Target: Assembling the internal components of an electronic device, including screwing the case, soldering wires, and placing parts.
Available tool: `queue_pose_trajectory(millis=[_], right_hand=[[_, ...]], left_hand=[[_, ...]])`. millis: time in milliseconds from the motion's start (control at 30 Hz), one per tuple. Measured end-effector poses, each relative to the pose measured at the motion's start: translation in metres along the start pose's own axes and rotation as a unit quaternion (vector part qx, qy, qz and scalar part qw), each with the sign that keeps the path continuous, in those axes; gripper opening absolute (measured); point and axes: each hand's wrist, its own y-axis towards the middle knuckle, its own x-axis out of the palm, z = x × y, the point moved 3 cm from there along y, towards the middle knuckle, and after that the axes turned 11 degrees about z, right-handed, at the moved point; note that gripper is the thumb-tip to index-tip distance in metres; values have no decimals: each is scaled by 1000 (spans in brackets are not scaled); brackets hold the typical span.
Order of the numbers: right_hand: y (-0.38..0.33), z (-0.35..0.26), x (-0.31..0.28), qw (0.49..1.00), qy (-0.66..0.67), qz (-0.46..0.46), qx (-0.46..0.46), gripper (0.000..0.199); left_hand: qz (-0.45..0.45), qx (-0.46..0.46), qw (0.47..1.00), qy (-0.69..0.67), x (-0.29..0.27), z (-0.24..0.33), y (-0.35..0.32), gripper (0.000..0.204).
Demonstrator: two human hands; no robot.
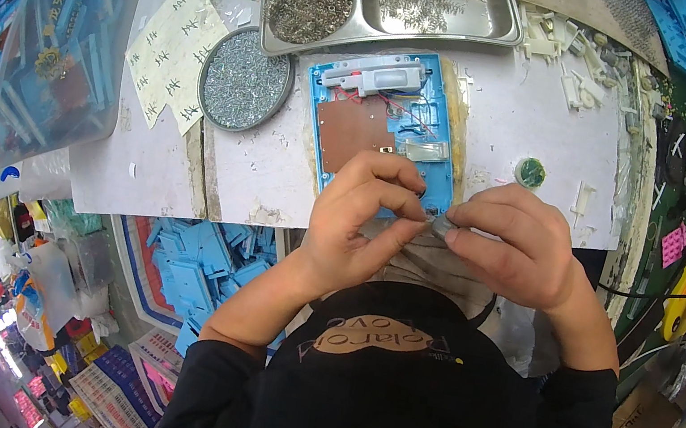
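Note:
A blue plastic housing (443, 145) lies on the table in front of me, holding a brown board (356, 135), thin wires and a grey-white plastic mechanism (375, 79) along its far side. At the housing's near edge my two hands meet. My right hand (519, 248) pinches a small grey cylindrical part (444, 226) between thumb and fingers. My left hand (365, 218) is closed in a pinch close to that part; whatever sits between its fingertips is too small to make out. Both hands hide the housing's near corners.
A steel tray (505, 33) with metal springs stands at the back. Left of the housing are a round dish (283, 100) of small screws, a handwritten paper sheet (162, 48) and a clear bin (108, 98). White plastic pieces (578, 81) and a green-topped round item (530, 173) lie right.

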Motion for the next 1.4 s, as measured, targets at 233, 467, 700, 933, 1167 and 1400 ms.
queue_pose_trajectory(millis=[233, 467, 700, 933, 1167, 1400], right_hand=[[-4, 7, 1, 1000, 10, 2, 18, 29], [-5, 18, -18, 994, -26, 58, 91, 38], [-30, 43, -38, 964, -40, 160, 209, 37], [-26, 57, -19, 907, 37, 188, 375, 32], [12, 72, 26, 977, -115, 45, 175, 31], [16, 79, 39, 970, -146, -3, 192, 28]], left_hand=[[5, 0, 1000, -2, -1, -2, 3, 26], [52, 61, 974, 211, -20, -25, 40, 41], [-52, 165, 935, 309, -8, -41, 70, 38], [-104, 228, 916, 314, -19, -45, 68, 28], [111, 31, 977, 181, -49, -60, 28, 19], [106, 116, 957, 243, -48, -54, 19, 23]])
